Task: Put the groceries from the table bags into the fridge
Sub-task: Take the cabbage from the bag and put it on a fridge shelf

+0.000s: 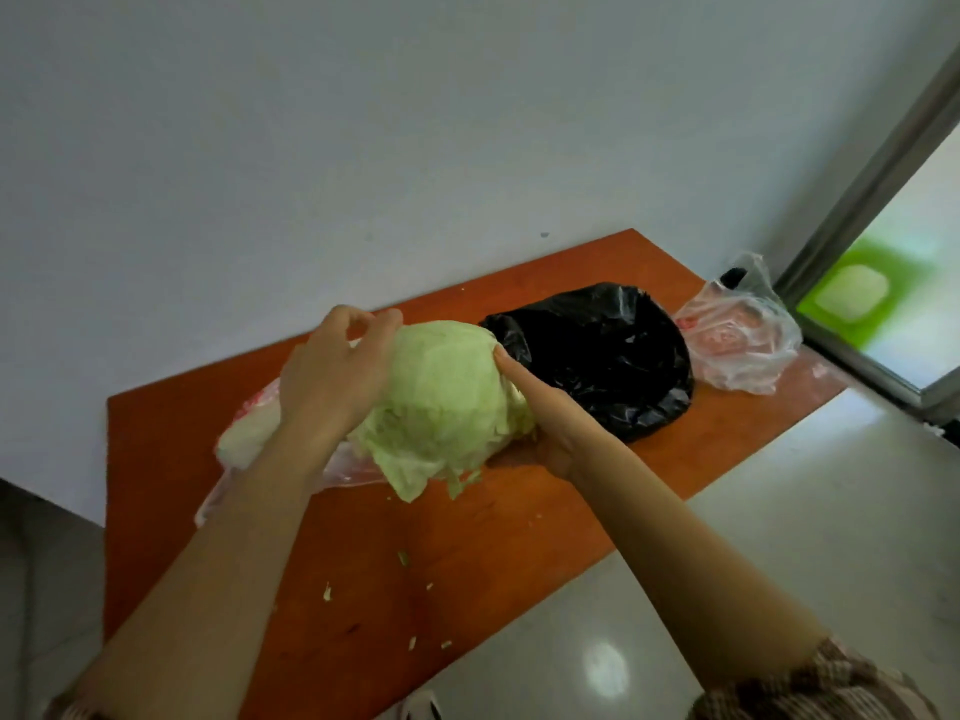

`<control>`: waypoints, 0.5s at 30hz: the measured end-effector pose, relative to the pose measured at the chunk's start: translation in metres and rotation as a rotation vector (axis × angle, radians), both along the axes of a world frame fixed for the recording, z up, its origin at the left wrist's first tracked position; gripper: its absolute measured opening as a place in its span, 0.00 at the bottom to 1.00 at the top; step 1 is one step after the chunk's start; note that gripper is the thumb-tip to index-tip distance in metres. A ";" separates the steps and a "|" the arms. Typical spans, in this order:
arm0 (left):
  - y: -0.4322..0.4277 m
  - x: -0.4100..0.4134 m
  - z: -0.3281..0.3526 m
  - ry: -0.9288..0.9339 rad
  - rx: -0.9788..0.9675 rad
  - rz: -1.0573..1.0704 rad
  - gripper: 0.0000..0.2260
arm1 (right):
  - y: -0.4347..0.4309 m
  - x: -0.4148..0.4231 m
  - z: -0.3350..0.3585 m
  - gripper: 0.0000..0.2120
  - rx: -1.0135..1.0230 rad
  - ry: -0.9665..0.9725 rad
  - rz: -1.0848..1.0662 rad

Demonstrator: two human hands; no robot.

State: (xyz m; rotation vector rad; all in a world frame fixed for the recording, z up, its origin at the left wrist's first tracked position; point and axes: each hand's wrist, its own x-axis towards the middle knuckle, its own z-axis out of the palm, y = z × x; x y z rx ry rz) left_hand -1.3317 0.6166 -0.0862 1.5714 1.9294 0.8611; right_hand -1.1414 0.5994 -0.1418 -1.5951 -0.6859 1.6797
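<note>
A pale green cabbage [447,397] is held above the orange table [415,537], loose leaves hanging from its near side. My left hand [335,371] presses on its left side, fingers curled over the top. My right hand [540,407] cups its right side and underside, forefinger stretched along it. Under the cabbage lies a clear plastic bag with red print [249,433], something pale inside. A black plastic bag [597,356] sits just right of the cabbage. A second clear bag with red print [737,335] lies at the table's far right corner.
Small cabbage scraps [402,558] are scattered on the near tabletop. A white wall stands behind the table. A metal door frame [872,200] and a glossy tiled floor [779,537] are at right. The fridge is not in view.
</note>
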 end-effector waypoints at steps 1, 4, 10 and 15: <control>-0.009 0.007 0.008 -0.017 0.044 0.003 0.17 | -0.007 0.007 0.004 0.44 0.013 0.016 -0.001; -0.035 0.035 0.027 -0.085 0.135 -0.018 0.14 | -0.033 0.036 0.017 0.39 0.069 0.046 -0.014; -0.097 0.124 0.043 -0.330 0.182 -0.176 0.08 | -0.111 0.132 0.049 0.45 0.198 0.027 -0.164; -0.147 0.232 0.049 -0.603 0.099 -0.474 0.12 | -0.207 0.238 0.086 0.32 0.280 -0.090 -0.370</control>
